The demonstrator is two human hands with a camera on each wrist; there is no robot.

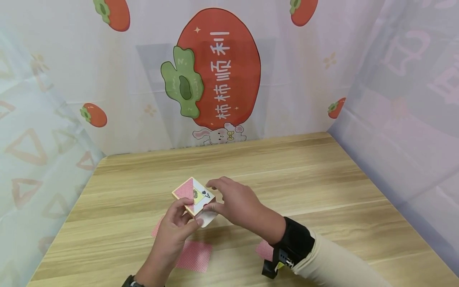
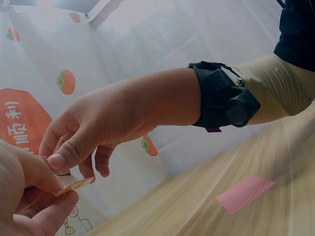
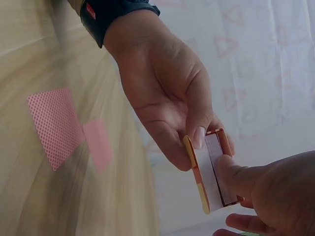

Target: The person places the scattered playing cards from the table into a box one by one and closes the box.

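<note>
A playing card box, red-checked and white with an ace of spades printed on its face, is held up above the table, tilted. My left hand grips its near left side, thumb near the open end and fingers on the face. The right hand is on the box's right side, its thumb at the open end. A white flap hangs out from that end. In the right wrist view, the box's opening shows pale card edges inside, with a thumb from each hand at it.
Red-checked cards lie on the wooden table: one card by the left forearm, another card partly behind the left hand, and a third card under the right wrist. A printed cloth hangs behind and at both sides.
</note>
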